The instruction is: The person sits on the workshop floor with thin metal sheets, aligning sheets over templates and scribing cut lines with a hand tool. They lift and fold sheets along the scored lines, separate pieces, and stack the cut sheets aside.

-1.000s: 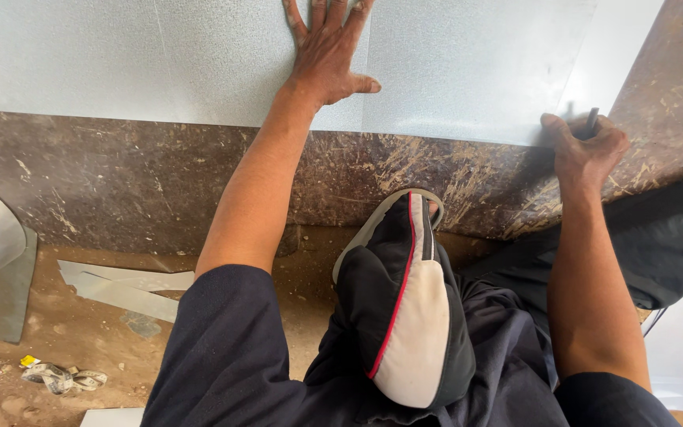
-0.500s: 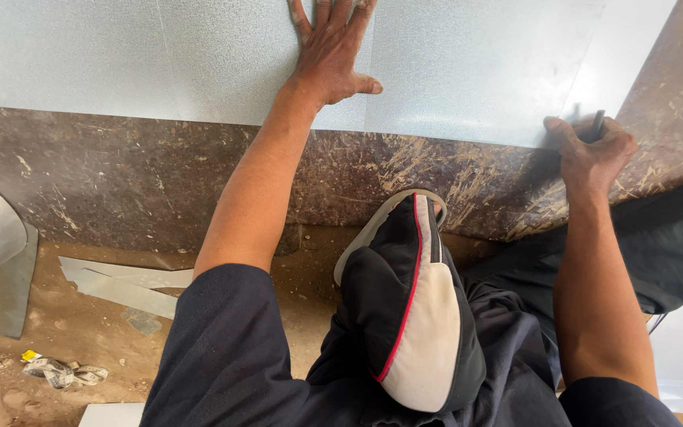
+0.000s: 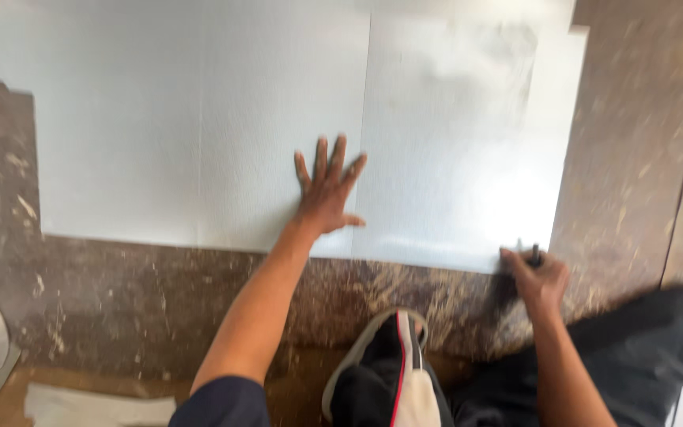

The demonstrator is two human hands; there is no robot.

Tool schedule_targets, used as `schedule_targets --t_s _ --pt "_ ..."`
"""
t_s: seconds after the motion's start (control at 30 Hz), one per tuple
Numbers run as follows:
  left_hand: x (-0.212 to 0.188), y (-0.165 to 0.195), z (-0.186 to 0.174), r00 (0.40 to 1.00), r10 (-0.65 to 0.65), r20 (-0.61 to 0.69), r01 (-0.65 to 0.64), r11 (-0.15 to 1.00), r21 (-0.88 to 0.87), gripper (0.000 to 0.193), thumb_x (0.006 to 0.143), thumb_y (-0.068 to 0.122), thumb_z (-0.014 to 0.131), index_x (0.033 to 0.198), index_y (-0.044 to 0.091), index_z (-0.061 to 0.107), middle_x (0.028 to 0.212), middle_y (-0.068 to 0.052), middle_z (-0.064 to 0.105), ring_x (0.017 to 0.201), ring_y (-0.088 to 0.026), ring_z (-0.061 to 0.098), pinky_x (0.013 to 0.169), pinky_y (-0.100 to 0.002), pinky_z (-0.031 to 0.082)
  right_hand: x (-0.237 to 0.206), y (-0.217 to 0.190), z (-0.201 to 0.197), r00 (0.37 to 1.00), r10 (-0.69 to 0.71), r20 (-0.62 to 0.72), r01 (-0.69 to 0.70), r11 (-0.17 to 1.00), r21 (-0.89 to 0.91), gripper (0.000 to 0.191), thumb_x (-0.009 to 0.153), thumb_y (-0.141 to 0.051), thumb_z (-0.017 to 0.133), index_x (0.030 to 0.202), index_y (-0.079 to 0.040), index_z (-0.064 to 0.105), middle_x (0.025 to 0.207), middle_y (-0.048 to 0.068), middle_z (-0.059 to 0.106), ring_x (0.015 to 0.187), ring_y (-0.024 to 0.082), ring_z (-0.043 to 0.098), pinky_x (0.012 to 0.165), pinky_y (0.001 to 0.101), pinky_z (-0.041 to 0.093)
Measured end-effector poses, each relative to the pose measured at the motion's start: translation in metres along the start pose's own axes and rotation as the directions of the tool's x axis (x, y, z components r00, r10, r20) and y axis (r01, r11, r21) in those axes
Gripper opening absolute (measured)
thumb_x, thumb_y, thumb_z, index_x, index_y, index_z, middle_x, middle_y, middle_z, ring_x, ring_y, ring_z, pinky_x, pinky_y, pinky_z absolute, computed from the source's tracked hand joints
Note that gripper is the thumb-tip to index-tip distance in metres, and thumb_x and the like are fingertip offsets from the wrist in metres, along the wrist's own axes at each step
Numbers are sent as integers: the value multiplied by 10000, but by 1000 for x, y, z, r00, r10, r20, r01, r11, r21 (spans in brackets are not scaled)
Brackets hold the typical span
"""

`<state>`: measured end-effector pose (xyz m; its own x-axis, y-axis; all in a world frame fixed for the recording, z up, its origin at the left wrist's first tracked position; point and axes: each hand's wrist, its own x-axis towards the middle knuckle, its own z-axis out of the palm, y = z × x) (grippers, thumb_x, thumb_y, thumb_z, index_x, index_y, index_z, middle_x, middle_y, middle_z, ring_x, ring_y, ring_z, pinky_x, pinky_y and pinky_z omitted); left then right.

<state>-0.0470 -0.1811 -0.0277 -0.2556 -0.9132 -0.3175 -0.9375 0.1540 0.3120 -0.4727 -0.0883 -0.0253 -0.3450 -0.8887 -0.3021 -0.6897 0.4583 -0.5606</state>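
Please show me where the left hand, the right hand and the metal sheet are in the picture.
left hand (image 3: 326, 194), head view, on the back of the hand.
right hand (image 3: 537, 278), head view, on the knuckles, closed around a dark tool.
metal sheet (image 3: 183, 134), head view, on its bare left part.

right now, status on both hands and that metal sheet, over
Left hand flat, fingers spread, pressing the metal sheet. Right hand shut on a dark tool at the sheet's near edge. Sheet lies on the brown board. Nothing across the edge.
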Motion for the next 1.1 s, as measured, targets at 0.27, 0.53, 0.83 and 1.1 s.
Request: schedule_targets --t_s 0.27,0.53,0.83,1.1 --pt "-3 1 0 1000 -9 16 10 998 -56 1339 574 649 881 1619 373 92 1715 -99 -114 1541 -347 -200 1170 -727 -175 2 3 3 994 110 24 -110 994 -7 450 803 -458 842 762 -35 695 574 18 577 462 127 490 386 357 379" --pt "-1 0 3 1000 -16 25 17 999 -48 1337 569 665 871 1615 395 84 1713 -85 -122 1534 -339 -206 1171 -714 -188 -2 0 1 992 124 26 -123 992 -25 434 821 -439 836 782 -32 691 578 37 583 466 137 510 386 340 392" --pt "0 -1 7 1000 -9 -5 8 999 -51 1329 568 671 868 1609 412 83 1712 -78 -116 1536 -335 -201 1173 -711 -189 -3 0 0 1000 24 17 -24 999 -28 384 852 -359 843 825 3 716 592 92 635 505 169 576 428 355 434" --pt "-1 -2 8 1000 -10 -1 10 998 -55 1339 565 666 872 1607 423 67 1714 -71 -122 1534 -326 -207 1179 -699 -195 -5 -1 2 999 -30 -13 29 998 -53 375 855 -353 839 821 0 715 601 85 646 514 160 590 445 352 452"
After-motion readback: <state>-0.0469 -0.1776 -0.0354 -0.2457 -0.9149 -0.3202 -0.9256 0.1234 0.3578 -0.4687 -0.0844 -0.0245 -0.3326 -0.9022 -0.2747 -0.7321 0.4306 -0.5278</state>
